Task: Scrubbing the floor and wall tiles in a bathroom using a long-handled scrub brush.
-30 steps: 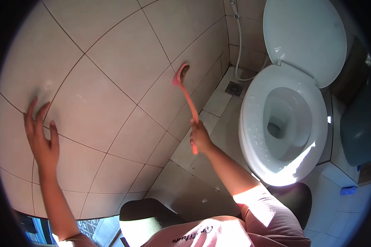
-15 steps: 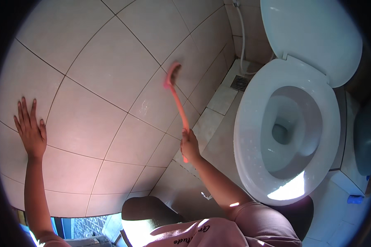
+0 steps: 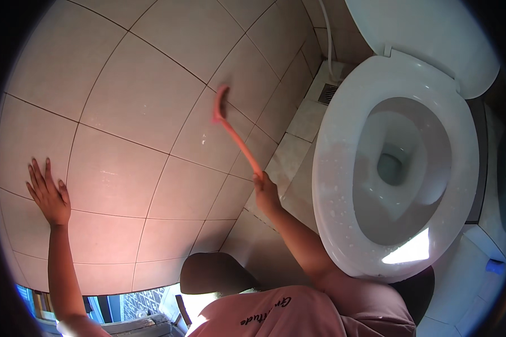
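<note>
Pink brush at tiled wall, 11 o'clock of frame centre. For likely scrubbing: press bristles flat, overlap short strokes, apply even pressure. Long axis slanting from 5 to 11 o'clock, head toward 11; bristle contact too blurred to confirm. Toward 5, handle wrapped by right hand, fingers closed. Toward 8, left hand: empty, fingers spread, palm against wall. Toward 3: white toilet, lid raised.

Steeply down we look from the head, fisheye-wide, over the shirt, close in: wall left of the floor edge, toilet right.
</note>
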Demonstrator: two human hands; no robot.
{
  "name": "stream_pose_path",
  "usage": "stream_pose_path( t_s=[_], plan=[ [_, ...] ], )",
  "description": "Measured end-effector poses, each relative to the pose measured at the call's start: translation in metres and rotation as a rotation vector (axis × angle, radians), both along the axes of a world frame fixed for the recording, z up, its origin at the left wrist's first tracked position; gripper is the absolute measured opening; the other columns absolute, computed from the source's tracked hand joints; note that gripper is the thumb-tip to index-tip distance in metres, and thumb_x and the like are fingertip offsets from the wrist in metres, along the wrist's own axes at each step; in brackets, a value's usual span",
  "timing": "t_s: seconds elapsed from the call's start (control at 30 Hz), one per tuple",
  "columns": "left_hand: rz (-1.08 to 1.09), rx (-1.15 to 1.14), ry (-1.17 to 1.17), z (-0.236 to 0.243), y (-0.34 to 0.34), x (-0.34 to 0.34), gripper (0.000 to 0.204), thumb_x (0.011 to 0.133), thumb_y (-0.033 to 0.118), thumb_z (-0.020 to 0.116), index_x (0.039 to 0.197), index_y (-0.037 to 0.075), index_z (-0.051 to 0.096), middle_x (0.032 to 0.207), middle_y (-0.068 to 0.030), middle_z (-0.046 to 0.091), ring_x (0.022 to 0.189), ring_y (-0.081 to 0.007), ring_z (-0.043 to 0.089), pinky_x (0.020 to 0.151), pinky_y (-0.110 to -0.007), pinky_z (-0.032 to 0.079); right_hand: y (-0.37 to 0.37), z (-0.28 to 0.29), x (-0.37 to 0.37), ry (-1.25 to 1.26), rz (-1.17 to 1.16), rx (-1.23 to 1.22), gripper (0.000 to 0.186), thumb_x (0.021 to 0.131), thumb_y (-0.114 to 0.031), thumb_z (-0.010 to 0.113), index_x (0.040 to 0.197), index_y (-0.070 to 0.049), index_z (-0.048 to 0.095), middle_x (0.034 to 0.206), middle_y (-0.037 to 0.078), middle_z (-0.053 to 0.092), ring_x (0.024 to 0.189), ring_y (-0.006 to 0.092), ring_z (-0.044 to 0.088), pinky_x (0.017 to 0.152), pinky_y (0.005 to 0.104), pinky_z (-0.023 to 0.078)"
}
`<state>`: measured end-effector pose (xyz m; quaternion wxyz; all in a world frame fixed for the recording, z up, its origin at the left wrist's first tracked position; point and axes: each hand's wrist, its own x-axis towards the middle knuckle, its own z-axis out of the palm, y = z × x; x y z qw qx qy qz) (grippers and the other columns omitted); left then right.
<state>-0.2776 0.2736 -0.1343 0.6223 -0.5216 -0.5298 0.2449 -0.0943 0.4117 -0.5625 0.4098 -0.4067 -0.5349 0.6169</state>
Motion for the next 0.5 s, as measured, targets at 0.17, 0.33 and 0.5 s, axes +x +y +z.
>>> stream_pose_path(
  t_s=[0.17,0.33,0.5],
  plan=[
    [-0.006,-0.003,0.007,-0.003,0.001,-0.001,0.045,0.080,0.023,0.029,0.125,0.014,0.028,0.133,-0.0111,0.018,0.123,-0.0273,0.016,0.096,-0.047,0.011,0.001,-0.071,0.004,-0.044,0.038,-0.565,0.030,0.084,-0.035,0.036,0.083,-0.006,0.043,0.062,0.012,0.051,0.050,0.0285,0.049,0.041,0.0363,0.038],
    [-0.023,-0.015,-0.007,-0.004,0.002,-0.003,0.045,0.082,0.025,0.028,0.125,0.014,0.027,0.133,-0.0105,0.018,0.122,-0.0274,0.016,0.095,-0.047,0.012,-0.009,-0.014,-0.020,0.240,0.023,-0.344,0.032,0.084,-0.038,0.037,0.082,-0.007,0.045,0.056,0.007,0.047,0.040,0.0221,0.046,0.034,0.0336,0.037],
    [-0.057,-0.008,0.003,-0.008,0.008,-0.003,0.044,0.083,0.027,0.028,0.125,0.014,0.027,0.133,-0.0097,0.018,0.122,-0.0274,0.017,0.095,-0.047,0.012,-0.013,-0.110,-0.006,-0.268,-0.262,0.035,0.035,0.085,-0.039,0.034,0.075,-0.007,0.042,0.047,0.008,0.043,0.034,0.0217,0.042,0.034,0.0362,0.036]
  ],
)
